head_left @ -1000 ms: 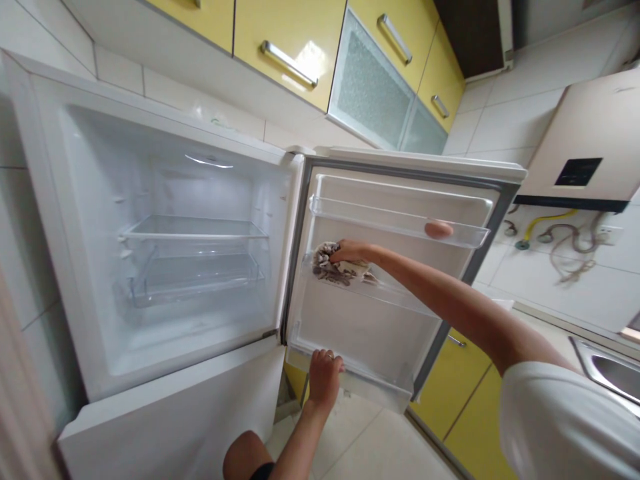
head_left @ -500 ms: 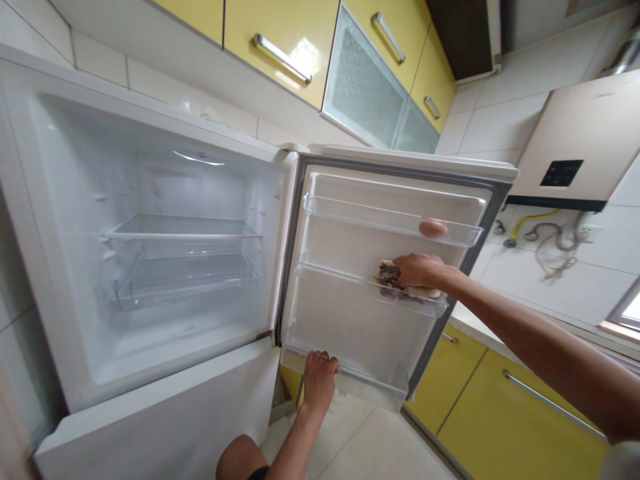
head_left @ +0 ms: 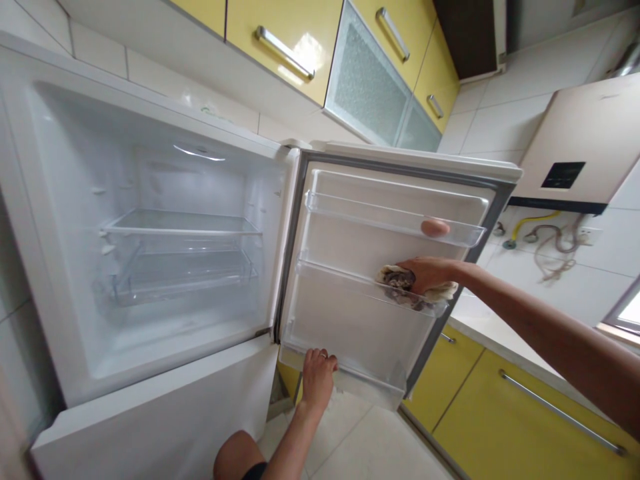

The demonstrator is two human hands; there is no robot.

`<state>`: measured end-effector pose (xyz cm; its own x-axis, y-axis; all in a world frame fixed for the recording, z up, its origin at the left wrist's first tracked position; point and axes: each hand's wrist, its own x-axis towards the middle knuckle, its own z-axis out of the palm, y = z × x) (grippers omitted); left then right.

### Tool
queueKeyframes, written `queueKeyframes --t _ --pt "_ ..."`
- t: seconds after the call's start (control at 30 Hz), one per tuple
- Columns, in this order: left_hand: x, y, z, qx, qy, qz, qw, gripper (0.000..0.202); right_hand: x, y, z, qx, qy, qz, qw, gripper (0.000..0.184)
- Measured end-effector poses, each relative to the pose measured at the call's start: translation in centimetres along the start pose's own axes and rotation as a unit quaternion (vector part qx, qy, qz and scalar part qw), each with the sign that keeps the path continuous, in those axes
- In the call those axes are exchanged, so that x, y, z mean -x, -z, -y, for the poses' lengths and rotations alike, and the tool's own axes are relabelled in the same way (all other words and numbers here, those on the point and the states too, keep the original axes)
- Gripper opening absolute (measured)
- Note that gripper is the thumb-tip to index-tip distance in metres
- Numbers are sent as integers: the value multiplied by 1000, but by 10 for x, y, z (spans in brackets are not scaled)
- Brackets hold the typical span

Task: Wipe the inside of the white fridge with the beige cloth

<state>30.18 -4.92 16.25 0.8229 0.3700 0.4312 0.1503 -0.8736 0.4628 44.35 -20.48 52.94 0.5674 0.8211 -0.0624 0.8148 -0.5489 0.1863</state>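
Right hand (head_left: 426, 273): fingers curled down and closed over a cloth (head_left: 397, 285), pressing it into the middle door shelf (head_left: 340, 277); the forearm comes in from 4 o'clock.
Cloth, place: at the 3 o'clock end of the middle door shelf, partly behind its clear rail, just below the egg (head_left: 435, 227).
Cloth, axis: the long axis runs along the shelf, roughly 10 to 4 o'clock; one loose end pokes out at 9 o'clock of the hand, the other at 4 o'clock.
Cloth, material: soft, crumpled fabric, cream with a dark brown pattern, no fixed shape.
Left hand (head_left: 317, 372): fingers wrapped over the rim of the bottom door shelf (head_left: 373, 387) at its 9 o'clock end; a ring shows on one finger.
Egg: smooth, oval, pinkish-brown, lying on its side in the top door shelf (head_left: 370, 217), long axis along the shelf.
Fridge door (head_left: 350, 327): open, white moulded plastic, grey seal; its three shelves are clear plastic.
Fridge interior: at 9 o'clock of the door; a flat glass shelf (head_left: 180, 223) above a clear drawer (head_left: 180, 277).
Surroundings: glossy yellow cabinets (head_left: 280, 27) with metal bar handles at 12 o'clock.
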Motion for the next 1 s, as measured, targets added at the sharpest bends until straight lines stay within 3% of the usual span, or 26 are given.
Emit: queueKeyframes --t 0.13,0.27,0.47,0.73,0.9,1.0 --pt "0 -1 1 1 2 -4 1000 27 -8 2 5 -31 -24 26 999 36" --pt "-1 -5 2 -1 2 -9 1000 27 -24 0 23 -18 -50 -2 999 30" --pt "0 -10 1 -5 4 -16 1000 25 -61 -7 79 -19 -89 -112 990 41" --pt "-1 -11 0 -11 29 -11 999 20 -124 -4 156 -83 -34 -186 978 43" --pt "-1 -7 -1 -9 33 9 999 20 -129 -8 158 -132 -20 -228 964 40" --pt "-2 -5 -3 -6 39 23 999 22 -127 -13 145 -239 43 -285 927 37"
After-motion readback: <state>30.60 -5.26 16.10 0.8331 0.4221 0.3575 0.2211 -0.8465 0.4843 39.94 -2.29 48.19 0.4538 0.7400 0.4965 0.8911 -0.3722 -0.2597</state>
